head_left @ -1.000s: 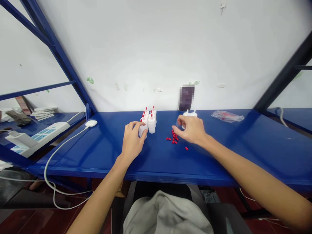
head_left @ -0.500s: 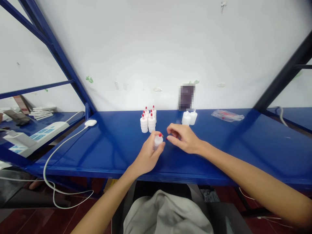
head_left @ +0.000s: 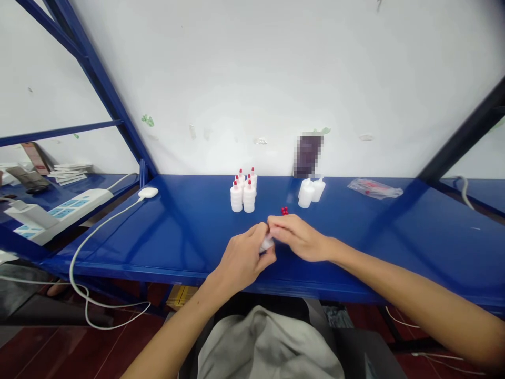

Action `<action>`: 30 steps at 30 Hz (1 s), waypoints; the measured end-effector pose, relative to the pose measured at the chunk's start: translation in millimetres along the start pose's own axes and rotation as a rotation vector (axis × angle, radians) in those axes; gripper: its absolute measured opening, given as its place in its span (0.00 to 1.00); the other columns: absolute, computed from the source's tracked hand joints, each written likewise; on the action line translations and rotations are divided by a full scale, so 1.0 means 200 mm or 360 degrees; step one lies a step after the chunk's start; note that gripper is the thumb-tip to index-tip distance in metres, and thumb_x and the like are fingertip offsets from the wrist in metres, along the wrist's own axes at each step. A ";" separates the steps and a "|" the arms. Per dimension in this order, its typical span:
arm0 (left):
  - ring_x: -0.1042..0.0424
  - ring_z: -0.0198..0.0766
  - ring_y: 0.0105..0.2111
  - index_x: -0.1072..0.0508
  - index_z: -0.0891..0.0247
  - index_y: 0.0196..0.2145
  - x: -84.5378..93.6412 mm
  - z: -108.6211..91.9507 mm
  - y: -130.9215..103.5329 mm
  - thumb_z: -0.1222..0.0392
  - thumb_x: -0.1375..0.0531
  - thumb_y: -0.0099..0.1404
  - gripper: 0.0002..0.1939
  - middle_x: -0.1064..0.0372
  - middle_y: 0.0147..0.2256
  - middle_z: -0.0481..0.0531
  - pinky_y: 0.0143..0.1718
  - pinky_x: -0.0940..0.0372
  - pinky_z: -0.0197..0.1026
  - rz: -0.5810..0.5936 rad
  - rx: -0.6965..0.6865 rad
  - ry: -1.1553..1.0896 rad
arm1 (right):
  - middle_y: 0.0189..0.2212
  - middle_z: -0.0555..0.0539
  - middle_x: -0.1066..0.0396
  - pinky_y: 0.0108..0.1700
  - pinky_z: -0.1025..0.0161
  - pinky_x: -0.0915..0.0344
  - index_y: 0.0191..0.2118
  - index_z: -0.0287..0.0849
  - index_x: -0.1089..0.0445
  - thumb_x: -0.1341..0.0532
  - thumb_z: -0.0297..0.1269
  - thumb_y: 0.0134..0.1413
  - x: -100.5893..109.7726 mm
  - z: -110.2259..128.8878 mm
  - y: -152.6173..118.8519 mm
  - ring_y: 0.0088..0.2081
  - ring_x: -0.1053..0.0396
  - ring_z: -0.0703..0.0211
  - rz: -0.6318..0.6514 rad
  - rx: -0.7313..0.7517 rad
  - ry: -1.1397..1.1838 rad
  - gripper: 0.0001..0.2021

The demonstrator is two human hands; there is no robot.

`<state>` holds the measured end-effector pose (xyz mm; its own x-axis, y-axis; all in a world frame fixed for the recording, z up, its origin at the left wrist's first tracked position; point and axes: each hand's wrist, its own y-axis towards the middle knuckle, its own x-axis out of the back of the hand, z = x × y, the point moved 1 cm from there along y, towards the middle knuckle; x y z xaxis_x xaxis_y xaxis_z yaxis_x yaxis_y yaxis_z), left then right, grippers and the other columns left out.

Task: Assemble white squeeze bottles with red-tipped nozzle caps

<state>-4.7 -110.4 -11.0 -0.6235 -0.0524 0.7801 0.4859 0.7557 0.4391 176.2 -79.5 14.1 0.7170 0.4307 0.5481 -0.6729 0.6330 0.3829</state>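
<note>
A small white plastic squeeze bottle (head_left: 267,243) is gripped in my left hand (head_left: 246,255), whose fingers wrap around its body. The fingers of my right hand (head_left: 295,237) are closed at the top of this bottle, over its tip. They hide the red cap that showed there a moment before. Just beyond my right hand, a few loose red caps (head_left: 284,211) lie together on the table. Farther off to the left stands a group of several white bottles with red caps (head_left: 242,195). White bottles without red caps (head_left: 306,193) stand to the right.
The blue table (head_left: 189,226) runs along a white wall. A clear plastic bag with something red inside (head_left: 374,188) lies at the right. On the left are a white charger puck (head_left: 148,192) with its cable and a power strip (head_left: 67,210). Blue frame posts rise at both sides.
My right hand has moved left and closed over the top of the bottle, from which it was apart before. The loose red caps on the table have come into sight.
</note>
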 end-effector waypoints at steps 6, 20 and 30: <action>0.33 0.36 0.29 0.38 0.59 0.43 0.01 0.01 0.01 0.58 0.48 0.70 0.05 0.32 0.32 0.47 0.33 0.43 0.37 -0.0260 0.0179 0.0001 | 0.23 0.54 0.50 0.28 0.63 0.51 0.27 0.45 0.51 0.54 0.40 0.68 0.18 -0.05 -0.02 0.24 0.51 0.62 -0.0337 -0.0138 -0.0244 0.15; 0.29 0.41 0.30 0.38 0.58 0.48 0.02 0.01 0.03 0.52 0.47 0.71 0.11 0.28 0.32 0.47 0.31 0.43 0.39 -0.0018 0.0318 -0.0087 | 0.25 0.51 0.33 0.37 0.61 0.46 0.34 0.43 0.38 0.50 0.47 0.68 0.14 -0.03 -0.02 0.29 0.37 0.58 0.0044 -0.0259 -0.1012 0.15; 0.28 0.41 0.31 0.38 0.60 0.50 0.03 0.00 0.03 0.51 0.48 0.71 0.14 0.29 0.32 0.48 0.33 0.42 0.40 -0.0034 0.0309 -0.0053 | 0.20 0.49 0.34 0.29 0.62 0.47 0.30 0.43 0.36 0.51 0.41 0.64 0.26 -0.01 -0.05 0.23 0.39 0.59 -0.0694 -0.0246 -0.1211 0.14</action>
<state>-5.5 -106.2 -4.7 -0.6537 -0.0506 0.7550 0.3470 0.8666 0.3585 219.9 -61.9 36.6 0.5514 -0.3779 0.7437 -0.2971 0.7441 0.5984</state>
